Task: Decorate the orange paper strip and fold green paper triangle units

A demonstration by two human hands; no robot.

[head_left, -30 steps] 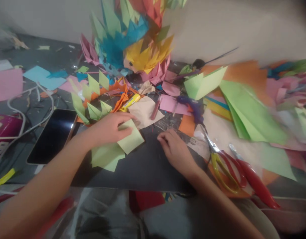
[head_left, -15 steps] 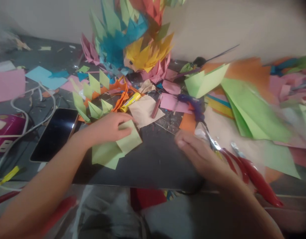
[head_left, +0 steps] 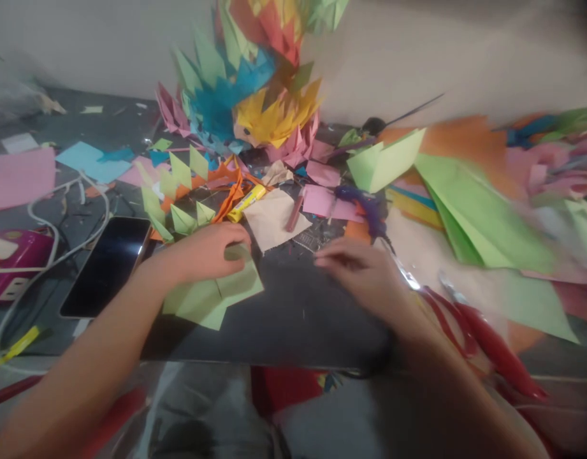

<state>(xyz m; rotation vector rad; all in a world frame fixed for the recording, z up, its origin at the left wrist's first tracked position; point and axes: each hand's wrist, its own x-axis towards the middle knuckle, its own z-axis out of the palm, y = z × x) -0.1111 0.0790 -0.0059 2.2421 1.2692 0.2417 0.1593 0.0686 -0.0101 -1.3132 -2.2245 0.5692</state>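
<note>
Here on the left, a phone [head_left: 106, 268] lies dark-screened on the table [head_left: 293, 331]; just beside it, the left hand [head_left: 211, 252] has hold of a green sheet [head_left: 240, 282], overlapping a second green sheet [head_left: 202, 309]. Across comes the right hand [head_left: 362, 271], fingers bunched narrow, whether around anything I can't tell, scissors [head_left: 410, 278] right beside it.

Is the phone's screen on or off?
Off, it seems: the phone's screen is dark, with no picture showing.
</note>
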